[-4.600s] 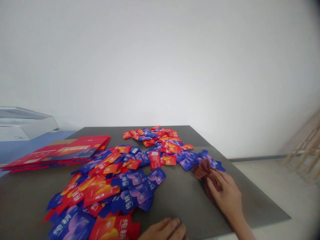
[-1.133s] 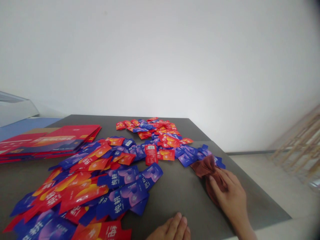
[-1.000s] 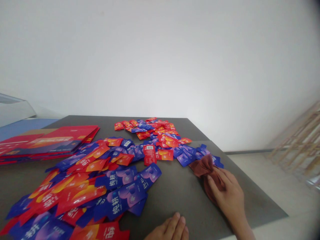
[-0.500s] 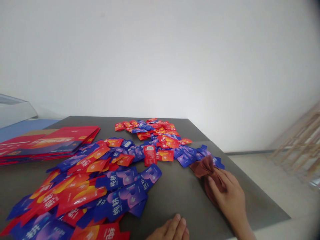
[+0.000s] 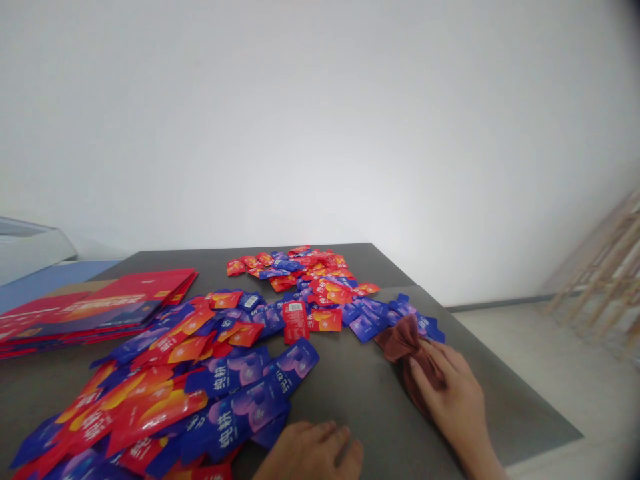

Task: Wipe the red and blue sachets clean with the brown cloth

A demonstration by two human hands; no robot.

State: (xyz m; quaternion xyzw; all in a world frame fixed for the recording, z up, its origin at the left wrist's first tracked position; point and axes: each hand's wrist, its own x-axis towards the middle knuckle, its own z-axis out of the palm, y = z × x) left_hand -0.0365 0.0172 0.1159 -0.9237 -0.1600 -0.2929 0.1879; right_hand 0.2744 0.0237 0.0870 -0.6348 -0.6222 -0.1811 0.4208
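Observation:
My right hand (image 5: 453, 393) lies on a crumpled brown cloth (image 5: 407, 347) near the right side of the dark grey table (image 5: 360, 380), fingers closed over the cloth. My left hand (image 5: 313, 453) rests flat on the table at the near edge, fingers stretched out, holding nothing. Just left of it spreads a heap of red and blue sachets (image 5: 200, 373). Smaller red and blue sachets (image 5: 305, 280) lie scattered farther back, some touching the cloth.
A stack of flat red cartons (image 5: 95, 307) lies at the table's left. Beyond it stand a blue surface (image 5: 45, 283) and a pale box (image 5: 25, 243). Wooden frames (image 5: 605, 280) lean by the wall at right, over a light floor.
My left hand has slid further onto the table and to the left, towards the sachets. My right hand stays on the cloth. The view has shifted slightly.

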